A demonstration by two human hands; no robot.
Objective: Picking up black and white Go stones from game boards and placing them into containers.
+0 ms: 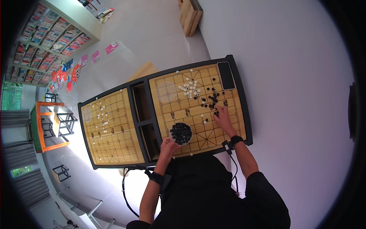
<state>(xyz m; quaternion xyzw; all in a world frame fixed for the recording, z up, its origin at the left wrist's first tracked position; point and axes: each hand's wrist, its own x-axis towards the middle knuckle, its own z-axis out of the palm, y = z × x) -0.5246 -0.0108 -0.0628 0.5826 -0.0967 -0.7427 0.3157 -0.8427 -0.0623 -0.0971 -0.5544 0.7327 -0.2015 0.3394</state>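
A clear round container (170,138) heaped with black game stones (181,133) stands near the front edge of a wooden board marked with a xiangqi grid (197,130). My left hand (168,146) rests its fingers on the container's lower left side. Over on the right, my right hand (222,118) reaches down to the board, its fingertips at loose black stones (216,113); whether it pinches any cannot be told. Just beyond lie more scattered black stones (213,97). White stones (190,88) form a loose cluster farther back, and a few lie left of my right hand.
A smartphone (226,75) lies at the board's back right corner. A clear round lid or dish (167,91) sits at the back left. Open compartments (141,102) separate this board from a second board (114,143) with white stones. Black cables hang by the front edge.
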